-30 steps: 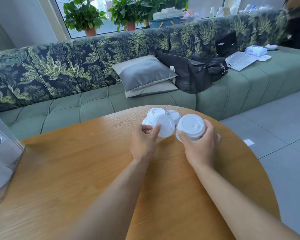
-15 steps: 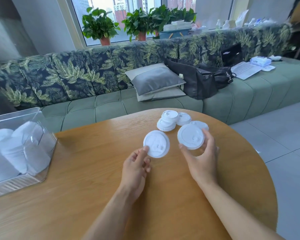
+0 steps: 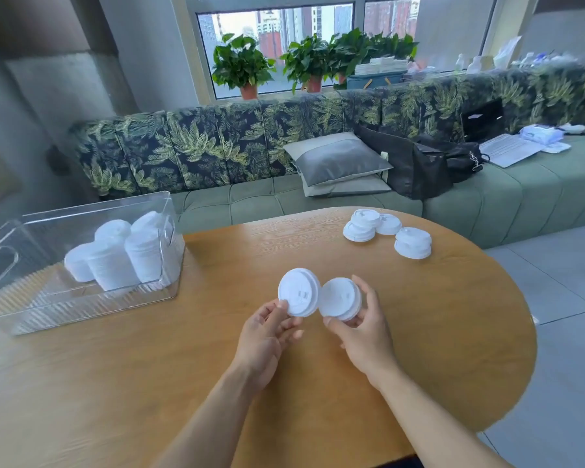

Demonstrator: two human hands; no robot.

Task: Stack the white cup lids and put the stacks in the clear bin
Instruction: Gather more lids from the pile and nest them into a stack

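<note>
Nearest, above the wooden tabletop (image 3: 183, 383), the left hand (image 3: 264, 336) pinches the lower rim of one white lid (image 3: 299, 292) between its fingers (image 3: 284, 324) and thumb. The right hand (image 3: 362, 329) has its fingers (image 3: 368, 292) curled round a thin lid stack (image 3: 340, 298), the two rims touching. Further left, the clear bin (image 3: 81, 211) stands on the tabletop holding three tall lid stacks (image 3: 115, 261) that lean together, and near the far edge lie the loose lids (image 3: 368, 224) and a short stack (image 3: 413, 243). Half a second ago the two held pieces were apart and further out; now they meet nearer the person, and the whole bin has come into view.
</note>
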